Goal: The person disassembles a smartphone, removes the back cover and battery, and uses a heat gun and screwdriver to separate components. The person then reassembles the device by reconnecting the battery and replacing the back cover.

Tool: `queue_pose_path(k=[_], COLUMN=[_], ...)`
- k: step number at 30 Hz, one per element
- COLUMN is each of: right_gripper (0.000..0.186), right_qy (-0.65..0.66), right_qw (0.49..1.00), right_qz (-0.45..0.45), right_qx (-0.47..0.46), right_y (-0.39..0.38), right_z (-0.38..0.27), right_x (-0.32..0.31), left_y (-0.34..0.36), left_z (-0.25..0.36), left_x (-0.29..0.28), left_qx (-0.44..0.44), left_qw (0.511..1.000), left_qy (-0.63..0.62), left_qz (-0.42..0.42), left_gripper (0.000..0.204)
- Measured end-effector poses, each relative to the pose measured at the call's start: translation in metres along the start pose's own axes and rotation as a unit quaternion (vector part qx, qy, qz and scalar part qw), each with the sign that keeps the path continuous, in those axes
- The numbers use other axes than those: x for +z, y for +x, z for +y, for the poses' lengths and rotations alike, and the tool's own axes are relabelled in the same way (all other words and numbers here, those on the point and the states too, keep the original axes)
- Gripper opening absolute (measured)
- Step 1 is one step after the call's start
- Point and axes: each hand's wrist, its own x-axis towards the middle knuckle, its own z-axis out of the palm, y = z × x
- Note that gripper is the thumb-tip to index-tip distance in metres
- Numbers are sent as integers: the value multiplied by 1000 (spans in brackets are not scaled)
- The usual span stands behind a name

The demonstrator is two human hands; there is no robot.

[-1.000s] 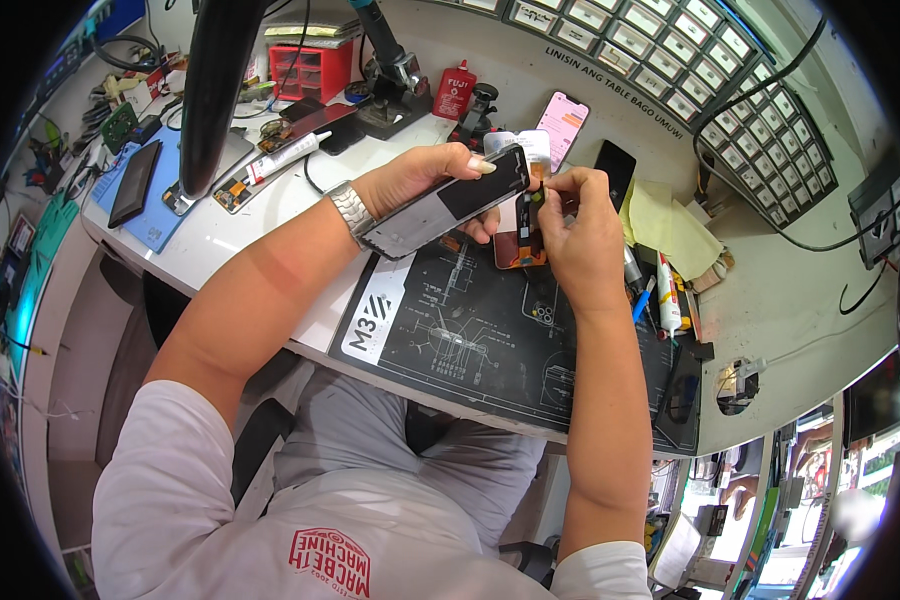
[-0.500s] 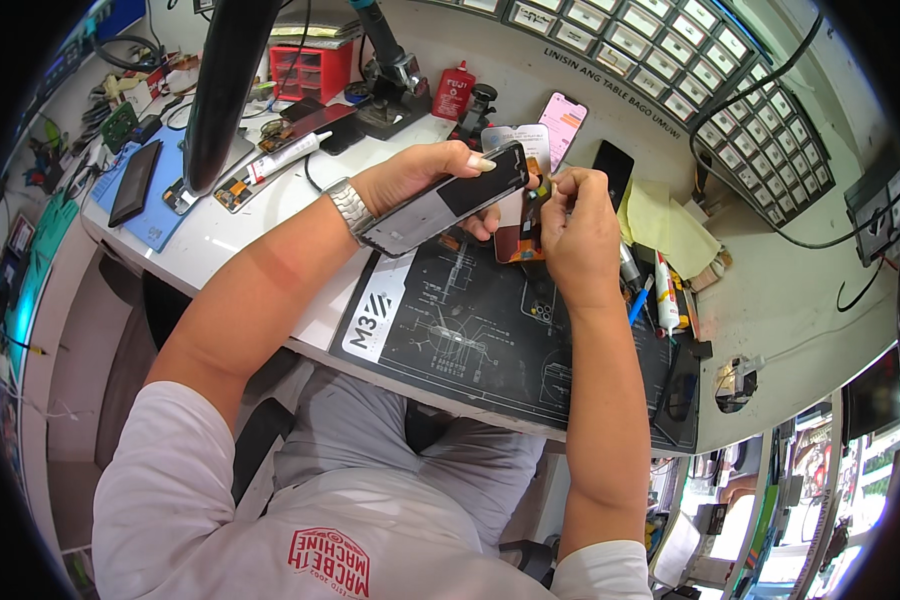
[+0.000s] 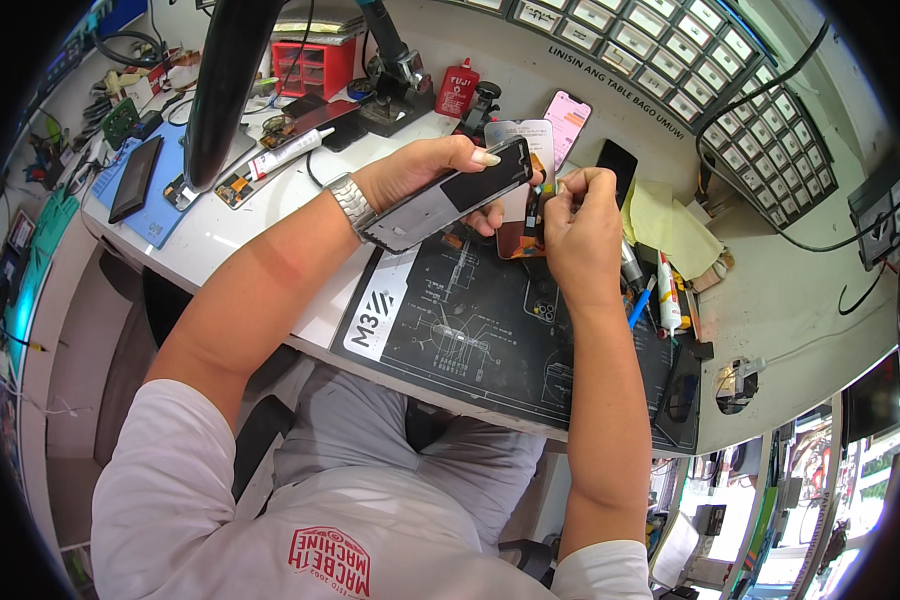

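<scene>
My left hand (image 3: 440, 160) grips a phone part (image 3: 450, 200), a long dark frame with a grey panel, its thumb along the upper edge. The part is held tilted above the work mat. Just right of it my right hand (image 3: 582, 215) is closed in a pinch, fingertips beside a dark strip with orange flex cable (image 3: 533, 205); what they hold is too small to make out. Behind both hands stands a phone screen assembly (image 3: 510, 140) with a pale upper part and a copper-coloured lower part, partly hidden by the left hand and the phone part.
A black printed mat (image 3: 470, 330) covers the desk front. Behind are a lit pink-screen phone (image 3: 567, 125), a black phone (image 3: 617, 165) and a red bottle (image 3: 457, 90). Glue tubes (image 3: 668, 290) and a yellow cloth (image 3: 670, 225) sit right; a microscope arm (image 3: 232, 90) rises left.
Both hands and the phone part have shifted very slightly, and the head view has moved a little. The left hand keeps its grip; the right stays pinched beside the flex cable.
</scene>
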Motion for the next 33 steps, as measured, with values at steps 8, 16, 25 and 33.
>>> queue_pose_path(k=[8,16,25,33], right_gripper=[20,24,20,18], right_qy=[16,89,131,138], right_qw=[999,986,968,951], right_qz=[-8,-111,-170,-230], right_qx=[31,86,128,155], right_y=[0,4,-2,-4], right_z=[-2,-11,19,24], right_x=[-1,-17,-10,-6], left_y=[2,1,1,-16], left_z=[-4,-1,0,35], left_x=[-3,-11,-17,5], left_qx=[11,2,-84,-177], left_qw=[1000,999,987,873], left_qy=[-2,-25,-67,416], left_qz=[12,28,123,182], left_gripper=[61,74,61,73])
